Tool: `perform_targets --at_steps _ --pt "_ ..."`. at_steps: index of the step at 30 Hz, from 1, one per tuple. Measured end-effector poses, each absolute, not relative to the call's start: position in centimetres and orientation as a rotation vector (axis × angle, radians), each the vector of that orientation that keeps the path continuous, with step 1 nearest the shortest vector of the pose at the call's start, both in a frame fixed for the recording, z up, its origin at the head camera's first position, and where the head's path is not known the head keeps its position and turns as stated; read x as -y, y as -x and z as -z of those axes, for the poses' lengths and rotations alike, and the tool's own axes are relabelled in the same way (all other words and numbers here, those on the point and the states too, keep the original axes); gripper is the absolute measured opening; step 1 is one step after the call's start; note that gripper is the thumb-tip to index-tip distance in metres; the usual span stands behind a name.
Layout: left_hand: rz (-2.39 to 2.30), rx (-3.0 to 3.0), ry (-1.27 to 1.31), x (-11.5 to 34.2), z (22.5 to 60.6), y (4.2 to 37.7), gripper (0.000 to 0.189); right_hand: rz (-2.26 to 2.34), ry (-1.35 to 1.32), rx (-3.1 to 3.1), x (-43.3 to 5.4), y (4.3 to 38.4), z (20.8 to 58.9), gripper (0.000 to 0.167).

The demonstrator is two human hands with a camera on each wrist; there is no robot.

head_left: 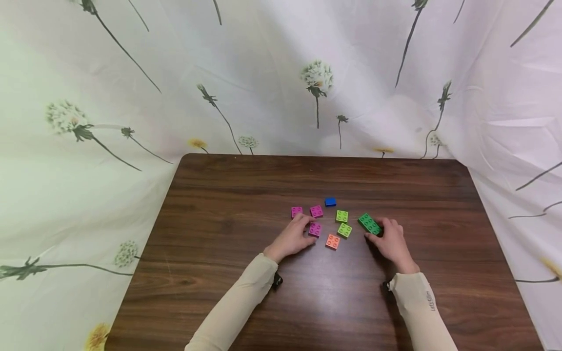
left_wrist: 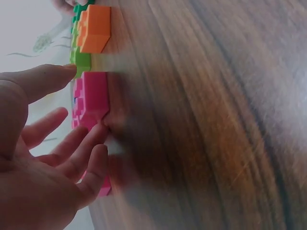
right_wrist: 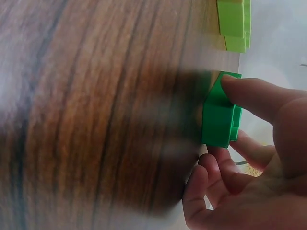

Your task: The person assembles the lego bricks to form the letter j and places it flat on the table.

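Observation:
My left hand (head_left: 293, 237) reaches around a magenta toy building brick (head_left: 314, 229) on the table, fingers spread. In the left wrist view the thumb stands apart from this brick (left_wrist: 97, 93), while fingertips lie right at its lower side. My right hand (head_left: 392, 242) pinches a longer green brick (head_left: 369, 223) at its near end. The right wrist view has the thumb pressed on one side of the green brick (right_wrist: 218, 115) and fingers at the opposite side. The green brick sits studs up, turned diagonally.
Between the hands lie an orange brick (head_left: 332, 242) and two lime bricks, one far (head_left: 342, 216) and one nearer (head_left: 344, 230). Farther back are a blue piece (head_left: 330, 202) and two more magenta bricks, left (head_left: 296, 211) and right (head_left: 316, 211). A flower-print cloth (head_left: 272, 97) hangs behind the wooden table (head_left: 210, 204).

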State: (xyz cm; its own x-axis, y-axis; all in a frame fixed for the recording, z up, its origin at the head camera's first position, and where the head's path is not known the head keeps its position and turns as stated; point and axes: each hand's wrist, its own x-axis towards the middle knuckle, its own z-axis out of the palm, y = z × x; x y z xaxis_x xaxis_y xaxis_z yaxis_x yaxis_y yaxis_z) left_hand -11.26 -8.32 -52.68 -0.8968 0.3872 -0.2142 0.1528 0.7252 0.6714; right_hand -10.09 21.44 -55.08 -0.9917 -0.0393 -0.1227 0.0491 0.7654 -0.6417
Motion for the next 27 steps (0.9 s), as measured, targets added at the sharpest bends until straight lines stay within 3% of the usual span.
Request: perform_targets --at_steps 27 --pt "-1.012 -2.621 -0.379 8.05 53.65 11.02 0.034 1.083 -0.054 -2.823 -21.83 9.77 54.93 0.044"
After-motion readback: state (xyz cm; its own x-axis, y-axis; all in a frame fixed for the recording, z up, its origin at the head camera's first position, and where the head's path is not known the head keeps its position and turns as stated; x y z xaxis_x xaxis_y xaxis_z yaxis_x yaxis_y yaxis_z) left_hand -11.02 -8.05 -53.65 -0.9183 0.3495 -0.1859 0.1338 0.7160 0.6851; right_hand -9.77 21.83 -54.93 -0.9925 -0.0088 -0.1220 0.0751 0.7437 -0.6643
